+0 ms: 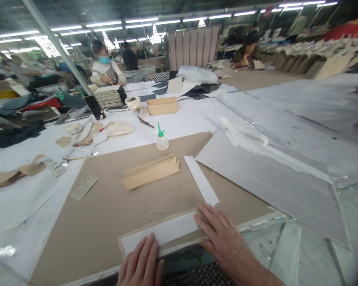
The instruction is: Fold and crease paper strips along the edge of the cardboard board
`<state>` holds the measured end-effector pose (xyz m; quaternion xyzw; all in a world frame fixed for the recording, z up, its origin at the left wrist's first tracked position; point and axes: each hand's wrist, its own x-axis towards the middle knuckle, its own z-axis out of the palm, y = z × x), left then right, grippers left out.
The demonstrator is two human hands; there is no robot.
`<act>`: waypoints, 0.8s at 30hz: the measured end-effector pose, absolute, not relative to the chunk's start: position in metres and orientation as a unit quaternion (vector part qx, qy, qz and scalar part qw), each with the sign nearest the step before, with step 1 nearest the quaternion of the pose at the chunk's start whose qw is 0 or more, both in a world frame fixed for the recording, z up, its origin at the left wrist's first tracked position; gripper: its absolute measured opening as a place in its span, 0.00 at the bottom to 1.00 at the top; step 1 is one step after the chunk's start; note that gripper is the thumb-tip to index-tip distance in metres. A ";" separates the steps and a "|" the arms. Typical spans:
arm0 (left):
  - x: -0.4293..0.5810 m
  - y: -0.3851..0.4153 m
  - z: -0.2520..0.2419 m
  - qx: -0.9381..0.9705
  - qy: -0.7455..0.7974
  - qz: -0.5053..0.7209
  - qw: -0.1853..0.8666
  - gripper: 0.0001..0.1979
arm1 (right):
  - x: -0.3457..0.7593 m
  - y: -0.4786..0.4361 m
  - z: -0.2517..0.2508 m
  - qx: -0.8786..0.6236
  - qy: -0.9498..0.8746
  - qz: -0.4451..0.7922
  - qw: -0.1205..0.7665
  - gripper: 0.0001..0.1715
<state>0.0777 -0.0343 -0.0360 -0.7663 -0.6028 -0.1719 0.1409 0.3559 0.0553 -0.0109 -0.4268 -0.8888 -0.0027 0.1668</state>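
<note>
A white strip (164, 231) on a slightly larger tan piece (149, 225) lies along the near edge of the brown board (107, 210). My left hand (143, 258) rests with extended fingers on the strip's left end. Over its right end, my right hand (222, 238) lies flat, fingers stretched out and touching the strip. Another white strip (201, 180) lies slanted just beyond my right hand. Folded tan pieces (150, 171) are stacked mid-board, with a green-tipped bottle (162, 141) behind them.
To the right is a large grey sheet (274, 186) bearing a row of thin white strips (256, 147). A patterned card (84, 188) lies at left. Tan stacks (162, 106), a curved dark tool (144, 120) and a phone (95, 107) are farther back. People sit beyond the table.
</note>
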 end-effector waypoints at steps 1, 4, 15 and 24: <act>0.076 -0.033 -0.035 -0.769 -0.599 -0.170 0.142 0.24 | 0.361 0.056 -0.010 -0.436 -0.882 0.013 0.180 0.24; 0.072 -0.024 -0.029 -0.790 -0.572 -0.153 0.157 0.16 | 0.372 0.058 -0.009 -0.464 -0.853 0.049 0.233 0.19; 0.103 0.001 0.005 -0.796 -0.566 -0.209 0.048 0.08 | 0.368 0.060 -0.011 -0.464 -0.835 0.114 0.275 0.10; 0.101 -0.012 -0.010 -0.788 -0.570 -0.209 0.101 0.10 | 0.342 0.064 -0.016 -0.471 -0.832 0.069 0.285 0.17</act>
